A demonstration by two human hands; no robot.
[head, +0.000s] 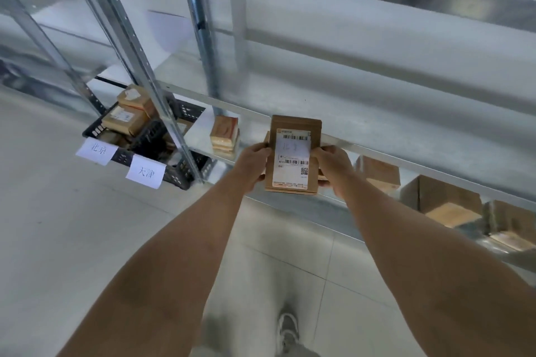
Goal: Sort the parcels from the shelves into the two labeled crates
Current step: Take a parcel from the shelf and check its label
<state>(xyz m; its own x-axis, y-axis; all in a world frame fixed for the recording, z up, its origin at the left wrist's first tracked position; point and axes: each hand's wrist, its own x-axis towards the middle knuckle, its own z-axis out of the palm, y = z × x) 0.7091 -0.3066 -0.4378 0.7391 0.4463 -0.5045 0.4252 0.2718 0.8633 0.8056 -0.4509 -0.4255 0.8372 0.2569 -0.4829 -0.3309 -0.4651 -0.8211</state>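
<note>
read the handwritten mark on the label first, then match it to the crate signs (97, 151) at ten o'clock. left hand (251, 166) clasps the brown parcel (293, 155) at its nine o'clock edge, right hand (333, 165) at three o'clock; parcel upright between both grips, before the shelf (377, 153).

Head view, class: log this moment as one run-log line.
left hand: holds parcel | right hand: holds parcel | label: faces camera | crates: on floor, far left | phase: reading label
</note>
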